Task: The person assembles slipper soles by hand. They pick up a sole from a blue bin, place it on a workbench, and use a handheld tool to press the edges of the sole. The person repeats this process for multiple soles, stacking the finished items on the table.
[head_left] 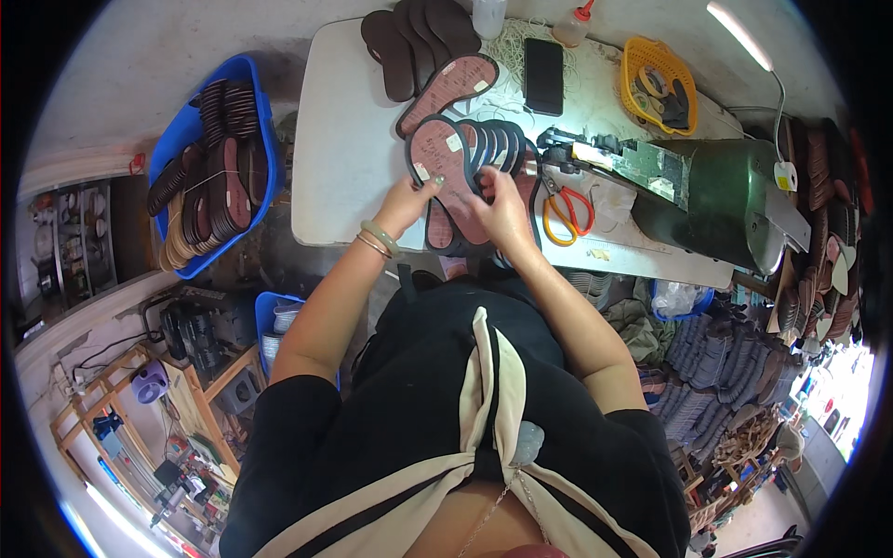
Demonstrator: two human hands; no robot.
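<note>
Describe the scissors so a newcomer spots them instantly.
Start at the white table, then find the green machine on its right side. The scissors lie just left of it, beside the right hand; their orange handles are unlike the brown insoles nearby.

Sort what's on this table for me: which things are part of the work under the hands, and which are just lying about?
In the work: left hand and right hand on the top insole; fanned insole stack.

Lying about: orange scissors, black phone, yellow basket, glue bottle, green machine, blue bin of soles.
</note>
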